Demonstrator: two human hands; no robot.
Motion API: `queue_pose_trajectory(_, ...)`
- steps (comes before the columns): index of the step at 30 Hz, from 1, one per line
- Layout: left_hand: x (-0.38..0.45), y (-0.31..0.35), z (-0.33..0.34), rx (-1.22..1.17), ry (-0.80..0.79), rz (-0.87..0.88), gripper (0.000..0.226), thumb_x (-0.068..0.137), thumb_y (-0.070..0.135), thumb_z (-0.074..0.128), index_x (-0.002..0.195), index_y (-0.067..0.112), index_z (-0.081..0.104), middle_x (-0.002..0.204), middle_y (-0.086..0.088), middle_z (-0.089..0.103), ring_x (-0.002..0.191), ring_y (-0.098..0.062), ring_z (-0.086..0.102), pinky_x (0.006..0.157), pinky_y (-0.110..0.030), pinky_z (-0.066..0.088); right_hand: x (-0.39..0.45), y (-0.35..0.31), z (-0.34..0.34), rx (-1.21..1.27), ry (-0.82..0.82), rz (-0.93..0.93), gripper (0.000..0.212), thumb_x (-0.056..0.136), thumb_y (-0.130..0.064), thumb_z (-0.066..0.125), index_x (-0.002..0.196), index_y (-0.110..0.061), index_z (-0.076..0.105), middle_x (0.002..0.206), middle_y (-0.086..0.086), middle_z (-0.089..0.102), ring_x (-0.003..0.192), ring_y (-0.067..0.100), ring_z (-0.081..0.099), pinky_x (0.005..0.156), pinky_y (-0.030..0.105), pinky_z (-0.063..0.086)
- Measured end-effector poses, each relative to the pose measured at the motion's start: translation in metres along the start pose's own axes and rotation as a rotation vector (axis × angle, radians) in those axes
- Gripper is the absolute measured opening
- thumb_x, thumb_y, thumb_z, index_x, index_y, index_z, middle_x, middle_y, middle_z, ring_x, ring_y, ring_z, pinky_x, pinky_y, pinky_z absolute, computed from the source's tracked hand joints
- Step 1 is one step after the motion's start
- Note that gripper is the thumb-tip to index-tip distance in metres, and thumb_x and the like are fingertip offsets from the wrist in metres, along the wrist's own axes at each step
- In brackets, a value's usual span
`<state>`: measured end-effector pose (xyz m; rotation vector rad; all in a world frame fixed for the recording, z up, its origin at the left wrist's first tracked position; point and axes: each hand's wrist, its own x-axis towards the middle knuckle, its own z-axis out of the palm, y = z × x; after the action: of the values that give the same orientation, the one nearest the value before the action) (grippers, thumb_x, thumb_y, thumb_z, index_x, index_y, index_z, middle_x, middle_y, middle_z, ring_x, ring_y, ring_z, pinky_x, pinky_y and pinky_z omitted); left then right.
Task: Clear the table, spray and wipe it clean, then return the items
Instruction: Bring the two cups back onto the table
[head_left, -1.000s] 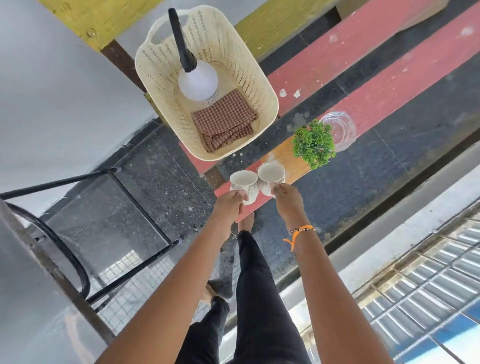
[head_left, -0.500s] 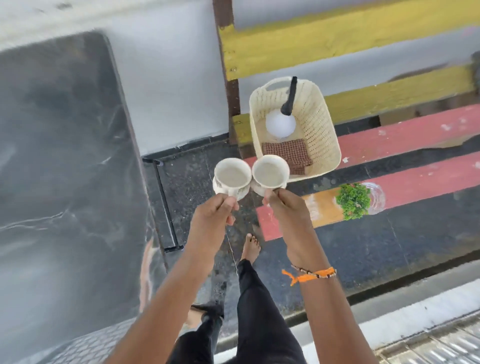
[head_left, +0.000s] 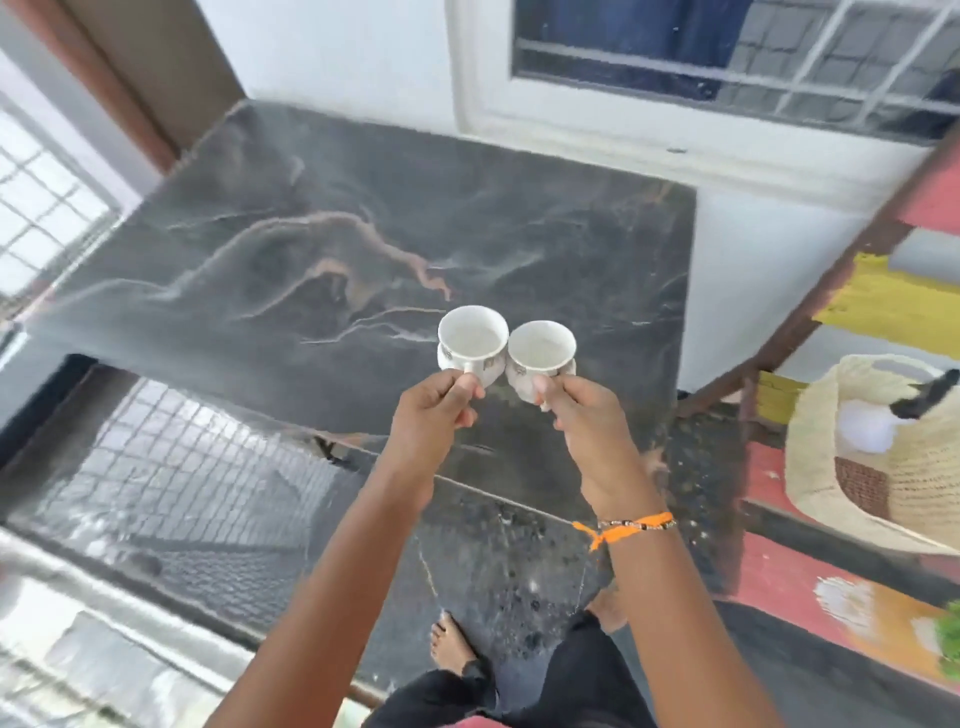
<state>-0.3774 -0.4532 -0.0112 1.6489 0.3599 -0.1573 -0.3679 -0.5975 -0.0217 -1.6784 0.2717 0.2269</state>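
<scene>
Here the person is holding two white cups in the air over the dark marble worktop, one cup in each hand. The left hand is gripping the left cup by its handle, with the fingers curled and the thumb pressing on top of the handle. The right hand is gripping the right cup in the same way, the thumb lying on the handle and the fingers closed under it. The two cups are standing upright and their rims are touching, or almost touching; both are looking empty inside. They are hanging above the near right part of the worktop and are not resting on it.

On the right wrist an orange thread bracelet is sitting. Below the arms, a bare foot is standing on the dark speckled floor, and black trousers are showing at the bottom edge.

At the right edge, a cream plastic basket is sitting on a painted red and yellow bench. Inside the basket a white spray bottle with a black nozzle is lying, and a brown checked cloth is lying just beside it. A bit of a green plant is showing at the lower right corner, on the same bench. Behind the worktop a white wall and a window with a grille are standing; this part is somewhat blurred.
</scene>
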Motion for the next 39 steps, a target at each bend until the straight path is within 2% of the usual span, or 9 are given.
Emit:
queue_pose_trajectory(4,0.000,0.007,-0.081,-0.050,0.121,0.069,0.028,0.093,0.014,0.049,0.066,0.016,0.056,0.059,0.004,0.040,0.047,0.001,0.038,0.058,-0.006,0.036,0.001,-0.033,0.076,-0.032,-0.126,-0.085,0.031,0.090,-0.016,0.056,0.059,-0.019,0.057,0.062,-0.008,0.051,0.061,0.003,0.043,0.062,0.021,0.034)
queue_pose_trajectory(10,0.009,0.006,-0.183,-0.107,0.272,0.104,0.028,0.093,0.015,0.050,0.066,0.018,0.058,0.059,0.009,0.044,0.049,0.002,0.040,0.056,-0.002,0.037,0.019,-0.066,0.170,-0.141,-0.291,-0.177,0.031,0.090,-0.020,0.057,0.059,-0.019,0.059,0.074,0.005,0.054,0.071,0.012,0.043,0.066,0.031,0.033)
queue_pose_trajectory(15,0.044,0.002,-0.238,-0.091,0.320,0.107,0.027,0.092,0.014,0.051,0.066,0.019,0.057,0.063,0.004,0.043,0.049,0.002,0.039,0.056,-0.006,0.036,0.057,-0.076,0.237,-0.130,-0.356,-0.193,0.032,0.089,-0.022,0.060,0.057,-0.023,0.062,0.060,-0.014,0.057,0.058,-0.008,0.051,0.060,0.012,0.037)
queue_pose_trajectory(19,0.093,0.006,-0.281,-0.045,0.322,0.107,0.031,0.093,0.018,0.049,0.064,0.022,0.058,0.059,0.007,0.044,0.051,0.000,0.039,0.053,-0.008,0.033,0.097,-0.088,0.286,-0.101,-0.361,-0.197,0.033,0.088,-0.023,0.060,0.055,-0.026,0.062,0.061,-0.010,0.057,0.057,-0.003,0.047,0.056,0.009,0.035)
queue_pose_trajectory(23,0.146,0.012,-0.317,-0.006,0.313,0.097,0.036,0.095,0.017,0.047,0.061,0.023,0.059,0.047,0.015,0.044,0.048,0.003,0.039,0.050,-0.004,0.034,0.141,-0.099,0.328,-0.125,-0.324,-0.150,0.035,0.087,-0.028,0.060,0.052,-0.027,0.062,0.064,-0.003,0.057,0.066,0.011,0.043,0.067,0.030,0.035)
queue_pose_trajectory(25,0.175,0.018,-0.332,0.007,0.295,0.092,0.037,0.095,0.017,0.047,0.060,0.024,0.059,0.049,0.015,0.043,0.048,0.003,0.039,0.051,-0.006,0.034,0.162,-0.106,0.345,-0.085,-0.332,-0.118,0.035,0.087,-0.026,0.060,0.052,-0.025,0.063,0.058,-0.012,0.055,0.062,0.006,0.044,0.065,0.026,0.034)
queue_pose_trajectory(31,0.262,0.029,-0.365,0.029,0.232,0.045,0.040,0.095,0.015,0.046,0.057,0.023,0.057,0.047,0.014,0.042,0.052,-0.003,0.038,0.055,-0.016,0.032,0.225,-0.125,0.385,-0.080,-0.270,-0.072,0.031,0.088,-0.028,0.061,0.058,-0.023,0.064,0.057,-0.009,0.051,0.058,0.006,0.039,0.060,0.023,0.031)
queue_pose_trajectory(35,0.318,0.036,-0.382,0.073,0.174,0.057,0.031,0.095,0.016,0.044,0.066,0.017,0.055,0.057,0.004,0.041,0.050,-0.002,0.036,0.056,-0.017,0.031,0.263,-0.137,0.410,-0.103,-0.182,-0.076,0.032,0.088,-0.026,0.059,0.056,-0.025,0.062,0.081,0.021,0.067,0.061,0.012,0.039,0.064,0.030,0.032)
queue_pose_trajectory(39,0.386,0.042,-0.406,0.061,0.078,0.069,0.032,0.095,0.016,0.044,0.065,0.020,0.054,0.057,0.005,0.039,0.051,-0.001,0.037,0.051,-0.008,0.034,0.310,-0.143,0.443,-0.128,-0.043,-0.054,0.029,0.087,-0.027,0.059,0.059,-0.028,0.066,0.063,0.003,0.063,0.054,0.008,0.042,0.059,0.027,0.035)
